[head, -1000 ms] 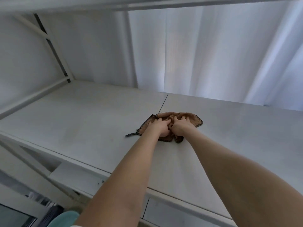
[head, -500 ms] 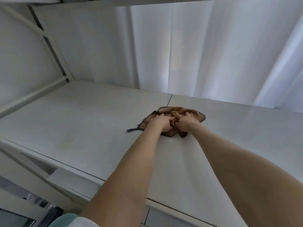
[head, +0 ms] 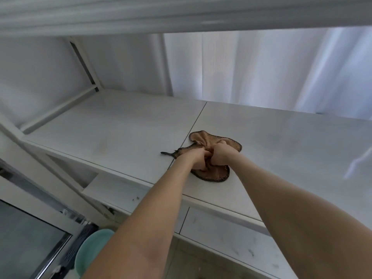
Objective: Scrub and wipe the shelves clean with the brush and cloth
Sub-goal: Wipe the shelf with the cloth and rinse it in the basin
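A brown cloth [head: 203, 137] with a dark stitched edge lies bunched on the white shelf [head: 112, 129], just right of the seam between two shelf panels. My left hand [head: 198, 159] and my right hand [head: 222, 155] sit side by side on its middle, fingers curled into the gathered fabric. A thin dark loop of the cloth trails out to the left. Part of the cloth is hidden under both hands. No brush is in view.
Another shelf board [head: 181, 15] runs overhead. A white frame post and diagonal brace [head: 84, 65] stand at the back left, with white curtains [head: 261, 69] behind. A lower shelf [head: 231, 234] shows below, and a pale green rounded object [head: 90, 252] sits at bottom left.
Both hands have drawn the cloth toward me, closer to the shelf's front edge, and the fabric is bunched tighter between them. My view has tipped down, showing the lower shelf.
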{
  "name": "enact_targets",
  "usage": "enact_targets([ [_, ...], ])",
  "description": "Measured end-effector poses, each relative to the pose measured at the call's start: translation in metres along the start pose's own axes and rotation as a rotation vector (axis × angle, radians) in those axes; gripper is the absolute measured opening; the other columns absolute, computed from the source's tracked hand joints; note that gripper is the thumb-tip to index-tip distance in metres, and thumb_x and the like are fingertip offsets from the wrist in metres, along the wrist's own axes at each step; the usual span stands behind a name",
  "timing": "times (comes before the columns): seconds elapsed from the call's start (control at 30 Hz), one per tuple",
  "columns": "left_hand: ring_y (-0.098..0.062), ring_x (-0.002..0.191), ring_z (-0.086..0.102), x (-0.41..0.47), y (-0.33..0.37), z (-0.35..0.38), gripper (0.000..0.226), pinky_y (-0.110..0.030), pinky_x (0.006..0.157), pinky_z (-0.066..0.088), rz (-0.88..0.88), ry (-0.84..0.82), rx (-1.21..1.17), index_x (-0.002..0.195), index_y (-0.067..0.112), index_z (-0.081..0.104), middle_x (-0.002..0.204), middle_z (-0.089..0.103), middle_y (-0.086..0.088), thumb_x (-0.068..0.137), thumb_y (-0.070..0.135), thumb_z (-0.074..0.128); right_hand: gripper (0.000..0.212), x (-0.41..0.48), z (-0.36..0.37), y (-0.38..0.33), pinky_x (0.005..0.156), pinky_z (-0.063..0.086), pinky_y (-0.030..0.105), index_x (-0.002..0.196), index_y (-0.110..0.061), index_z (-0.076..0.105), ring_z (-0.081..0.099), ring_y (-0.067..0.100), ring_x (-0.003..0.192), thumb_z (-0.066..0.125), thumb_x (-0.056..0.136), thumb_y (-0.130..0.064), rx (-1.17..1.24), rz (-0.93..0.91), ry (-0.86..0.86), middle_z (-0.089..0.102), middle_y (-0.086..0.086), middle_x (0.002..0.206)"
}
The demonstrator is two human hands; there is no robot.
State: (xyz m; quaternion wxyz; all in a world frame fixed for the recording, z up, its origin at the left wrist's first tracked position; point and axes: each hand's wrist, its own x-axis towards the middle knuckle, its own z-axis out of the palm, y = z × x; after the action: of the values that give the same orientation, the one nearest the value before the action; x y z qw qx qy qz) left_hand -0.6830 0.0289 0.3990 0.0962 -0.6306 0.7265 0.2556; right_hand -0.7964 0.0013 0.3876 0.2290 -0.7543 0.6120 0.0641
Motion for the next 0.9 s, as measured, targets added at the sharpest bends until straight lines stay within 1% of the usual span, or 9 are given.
enact_targets([
  [0.13,-0.028,0.117,0.051,-0.014,0.033,0.020,0.064,-0.036,0.094,0.046,0.007,0.021,-0.037,0.141,0.017,0.037,0.133,0.052,-0.009,0.083,0.014,0.064,0.050,-0.032,0.009,0.015,0.092,0.047,0.040,0.137,-0.010,0.042,0.045,0.030,0.124,0.055,0.090,-0.022,0.009,0.074,0.106,0.034,0.009,0.140],
  [0.27,-0.029,0.119,0.050,-0.019,0.064,0.037,0.063,-0.031,0.095,0.042,0.089,0.037,-0.026,0.142,0.013,0.036,0.135,0.052,-0.010,0.085,0.014,0.062,0.053,-0.054,0.009,0.040,0.095,0.042,0.039,0.138,-0.014,0.040,0.037,0.029,0.132,0.056,0.089,-0.024,-0.005,0.202,0.139,0.032,0.011,0.145],
  [0.4,-0.028,0.131,0.040,-0.020,0.069,0.048,0.066,-0.033,0.106,0.036,0.161,0.063,-0.033,0.146,0.016,0.032,0.151,0.034,-0.007,0.087,0.019,0.060,0.056,-0.061,0.012,0.043,0.093,0.042,0.040,0.142,-0.013,0.034,0.037,0.034,0.133,0.053,0.091,-0.026,0.051,0.284,0.123,0.023,0.014,0.149],
  [0.5,-0.028,0.136,0.032,-0.023,0.050,0.048,0.067,-0.038,0.110,0.032,0.175,0.063,-0.036,0.145,0.025,0.036,0.157,0.018,-0.005,0.085,0.026,0.065,0.066,-0.059,0.022,0.032,0.109,0.032,0.046,0.148,-0.013,0.024,0.015,0.038,0.142,0.055,0.091,-0.025,0.096,0.293,0.100,0.013,0.017,0.154],
  [0.53,-0.029,0.139,0.027,-0.025,0.040,0.048,0.067,-0.042,0.112,0.030,0.159,0.064,-0.030,0.144,0.030,0.036,0.159,0.011,-0.005,0.084,0.031,0.065,0.069,-0.058,0.024,0.027,0.114,0.024,0.048,0.150,-0.012,0.021,0.007,0.040,0.144,0.055,0.091,-0.027,0.082,0.298,0.093,0.009,0.019,0.155],
  [0.6,-0.028,0.145,0.011,-0.031,0.014,0.048,0.073,-0.049,0.116,0.019,0.083,0.061,-0.008,0.147,0.037,0.025,0.160,0.000,-0.007,0.085,0.040,0.064,0.076,-0.057,0.028,0.014,0.118,0.014,0.049,0.151,-0.012,0.018,0.000,0.042,0.145,0.056,0.090,-0.036,0.060,0.289,0.071,0.003,0.024,0.156],
  [0.67,-0.027,0.147,-0.002,-0.038,-0.014,0.046,0.079,-0.052,0.117,0.010,0.005,0.062,0.028,0.149,0.038,0.015,0.159,-0.006,-0.007,0.086,0.045,0.062,0.081,-0.056,0.032,-0.004,0.118,0.009,0.050,0.151,-0.013,0.017,-0.004,0.043,0.145,0.055,0.088,-0.045,0.064,0.236,0.050,0.000,0.026,0.156],
  [0.8,-0.030,0.146,-0.009,-0.051,-0.058,0.040,0.085,-0.054,0.116,0.008,-0.118,0.048,-0.004,0.150,0.037,0.010,0.158,-0.013,-0.011,0.084,0.046,0.064,0.077,-0.058,0.045,-0.049,0.119,0.006,0.050,0.154,-0.016,0.012,-0.006,0.040,0.146,0.051,0.093,-0.041,0.055,0.127,0.005,-0.002,0.022,0.158],
  [0.9,-0.035,0.145,-0.010,-0.056,-0.065,0.038,0.091,-0.056,0.116,0.009,-0.169,0.034,-0.016,0.151,0.036,0.007,0.158,-0.013,-0.014,0.082,0.047,0.066,0.070,-0.062,0.051,-0.072,0.119,0.007,0.050,0.153,-0.014,0.017,-0.002,0.035,0.147,0.047,0.094,-0.035,0.067,0.049,-0.032,0.002,0.017,0.159],
])
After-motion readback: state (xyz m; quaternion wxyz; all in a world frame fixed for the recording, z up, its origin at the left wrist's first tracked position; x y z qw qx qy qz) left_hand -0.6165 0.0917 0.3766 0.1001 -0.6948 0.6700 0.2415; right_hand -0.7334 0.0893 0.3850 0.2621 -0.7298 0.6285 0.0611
